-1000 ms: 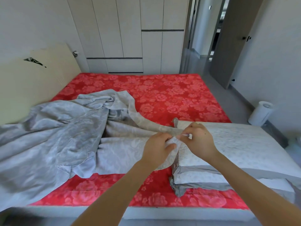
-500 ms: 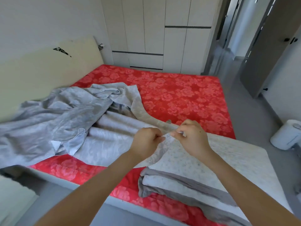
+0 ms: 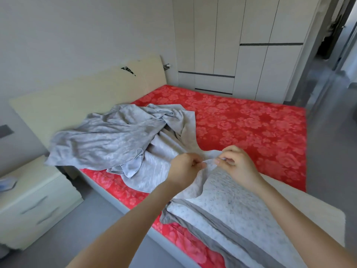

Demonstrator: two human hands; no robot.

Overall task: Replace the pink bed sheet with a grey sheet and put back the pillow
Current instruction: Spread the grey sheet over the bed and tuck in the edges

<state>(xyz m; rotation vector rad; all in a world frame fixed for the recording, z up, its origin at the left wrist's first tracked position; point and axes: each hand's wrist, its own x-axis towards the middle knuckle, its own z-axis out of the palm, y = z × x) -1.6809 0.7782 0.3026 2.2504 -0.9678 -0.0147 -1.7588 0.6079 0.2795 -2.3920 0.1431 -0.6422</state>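
Over the red floral mattress (image 3: 241, 120), left hand (image 3: 185, 167) and right hand (image 3: 237, 165) each pinch the grey sheet (image 3: 108, 140) edge; sheet bunched near headboard (image 3: 81, 97). Pillow (image 3: 241, 213) partly cut off, fingertips hidden.

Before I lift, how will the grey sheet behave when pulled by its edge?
Likely floppy: the grey sheet lies in crumpled folds. Probably light: the left hand and right hand hold its edge by pinches alone.
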